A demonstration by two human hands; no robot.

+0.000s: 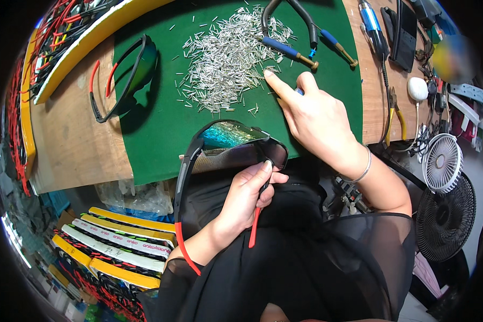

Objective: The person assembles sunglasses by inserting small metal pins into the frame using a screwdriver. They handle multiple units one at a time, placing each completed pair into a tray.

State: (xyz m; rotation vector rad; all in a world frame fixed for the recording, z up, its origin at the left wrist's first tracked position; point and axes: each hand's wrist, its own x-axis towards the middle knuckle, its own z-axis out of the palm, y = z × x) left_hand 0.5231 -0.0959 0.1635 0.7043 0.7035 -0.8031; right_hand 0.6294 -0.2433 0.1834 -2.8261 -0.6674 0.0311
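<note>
My left hand [249,193] grips a pair of wraparound sunglasses [178,188] by the side nearest my right, thumb on top. They have a black frame, red temple tips and a blue-green mirrored lens, tilted above my lap. My right hand [319,110] reaches over the green mat, its index finger extended to the edge of a pile of small metal pins [222,64]. Its other fingers are curled, and a bit of something blue shows between them; most of that is hidden. Just beyond lie two blue-handled screwdrivers [282,47] and black-handled pliers [311,24].
A second pair of sunglasses [118,96] rests at the mat's left. Yellow-edged boxes [91,45] of frames stand far left and lower left [123,241]. A blue electric screwdriver [371,24] and yellow-handled pliers [396,121] lie right; fans [443,161] stand beyond the table edge.
</note>
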